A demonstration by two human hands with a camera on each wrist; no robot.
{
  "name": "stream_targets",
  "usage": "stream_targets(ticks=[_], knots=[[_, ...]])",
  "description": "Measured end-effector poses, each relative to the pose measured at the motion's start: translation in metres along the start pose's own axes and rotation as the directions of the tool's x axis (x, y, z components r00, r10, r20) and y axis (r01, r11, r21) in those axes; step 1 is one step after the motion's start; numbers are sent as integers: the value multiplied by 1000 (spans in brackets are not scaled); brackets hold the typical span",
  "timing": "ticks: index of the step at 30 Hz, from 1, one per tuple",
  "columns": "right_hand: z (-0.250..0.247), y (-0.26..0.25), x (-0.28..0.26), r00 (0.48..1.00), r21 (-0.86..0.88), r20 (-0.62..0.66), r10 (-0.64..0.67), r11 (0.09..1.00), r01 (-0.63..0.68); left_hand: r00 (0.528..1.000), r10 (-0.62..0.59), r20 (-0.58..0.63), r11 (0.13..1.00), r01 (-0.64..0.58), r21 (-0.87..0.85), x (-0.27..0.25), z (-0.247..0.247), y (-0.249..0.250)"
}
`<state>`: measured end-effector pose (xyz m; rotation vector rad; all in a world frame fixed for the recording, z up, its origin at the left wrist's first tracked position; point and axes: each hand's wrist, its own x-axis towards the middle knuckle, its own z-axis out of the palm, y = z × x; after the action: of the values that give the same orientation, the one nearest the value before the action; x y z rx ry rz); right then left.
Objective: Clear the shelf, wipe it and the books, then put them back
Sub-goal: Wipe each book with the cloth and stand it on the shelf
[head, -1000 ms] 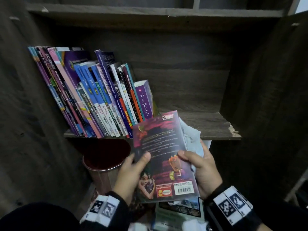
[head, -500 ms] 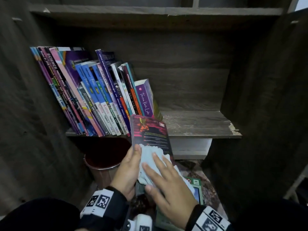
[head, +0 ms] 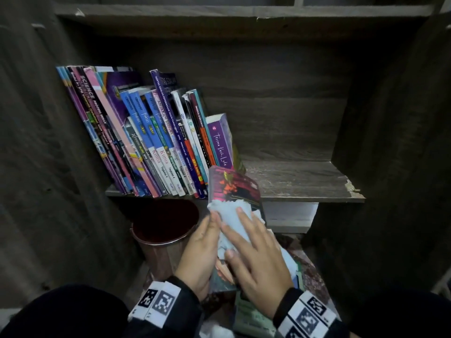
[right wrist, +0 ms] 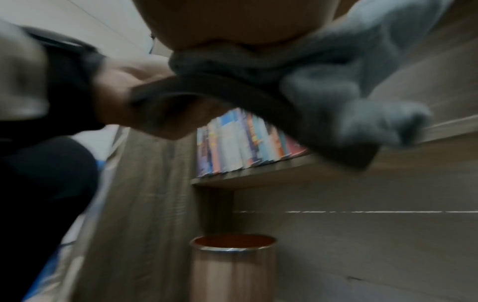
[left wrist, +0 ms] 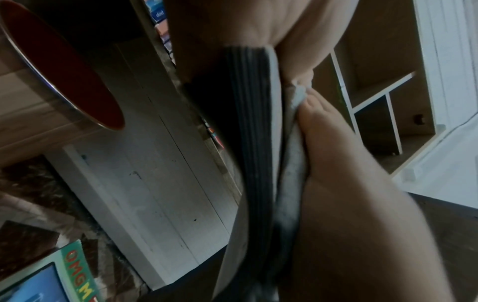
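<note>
I hold a small paperback book [head: 234, 189] with a dark pink and red cover just in front of the shelf's edge. My left hand [head: 200, 250] grips its left side, thumb on the cover. My right hand [head: 253, 254] lies flat with straight fingers, pressing a pale blue cloth [head: 229, 215] against the cover. In the left wrist view the book's page edge [left wrist: 253, 122] runs between my palm and the cloth [left wrist: 292, 163]. The right wrist view is blurred and shows the cloth [right wrist: 336, 85] bunched under the palm. A leaning row of books [head: 158, 142] fills the left half of the wooden shelf [head: 297, 181].
A round bin [head: 163, 230] with a red inside stands on the floor below the shelf, left of my hands. More books [head: 253, 318] lie on the floor under my right wrist. Dark cabinet walls close in on both sides, and another board runs above.
A second ago both hands held the book by its sides with the cloth behind it. My right hand has since laid the cloth on the cover and slid it slightly up.
</note>
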<state>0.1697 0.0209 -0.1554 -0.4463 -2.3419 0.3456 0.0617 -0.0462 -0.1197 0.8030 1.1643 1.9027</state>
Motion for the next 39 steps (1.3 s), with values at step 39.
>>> stream_targets(ticks=[39], knots=[[-7, 99, 143, 755, 222, -92, 649, 753, -620, 964, 218, -149, 838, -107, 535, 127, -29, 6]])
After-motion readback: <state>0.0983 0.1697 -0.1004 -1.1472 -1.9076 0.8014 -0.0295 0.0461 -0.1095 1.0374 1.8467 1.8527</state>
